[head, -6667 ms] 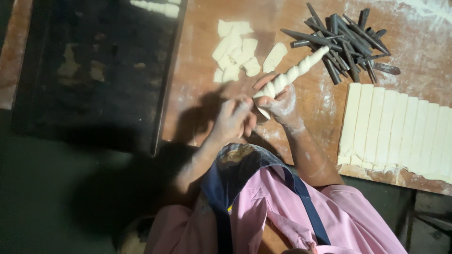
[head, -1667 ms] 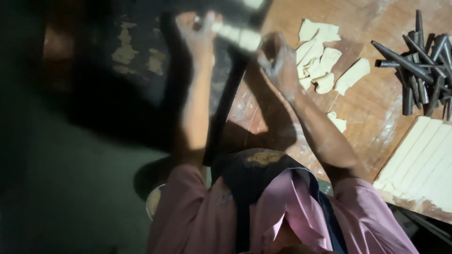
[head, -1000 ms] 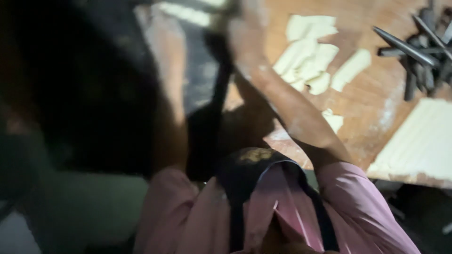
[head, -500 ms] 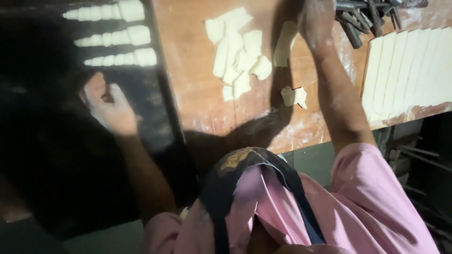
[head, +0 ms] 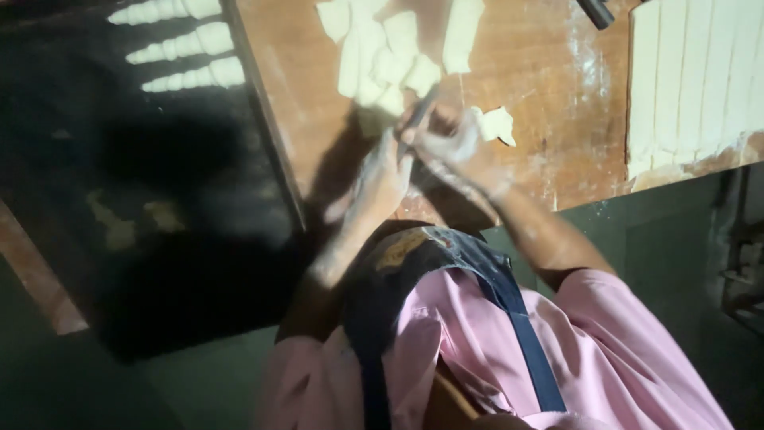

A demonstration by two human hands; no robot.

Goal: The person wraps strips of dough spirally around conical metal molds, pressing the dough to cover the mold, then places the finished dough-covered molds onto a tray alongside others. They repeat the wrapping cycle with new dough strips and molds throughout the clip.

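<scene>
My two hands meet over the front edge of the wooden table [head: 557,167]. My right hand [head: 455,145] grips a dark, thin metal cone [head: 422,106] that points up towards a pile of cut dough pieces [head: 382,56]. My left hand [head: 383,177] closes on the cone's lower end from the left. The blur hides the fingertips. A small loose dough piece [head: 498,124] lies just right of my right hand.
A black baking tray [head: 159,199] lies to the left with three dough-wrapped cones [head: 187,44] at its far end. A sheet of dough cut into long strips [head: 692,80] lies at the right. Another metal cone [head: 597,12] shows at the top edge.
My left hand has come back from the black tray to the table's middle. My right hand has drawn back from the far cones with a bare metal cone, and both hands now meet.
</scene>
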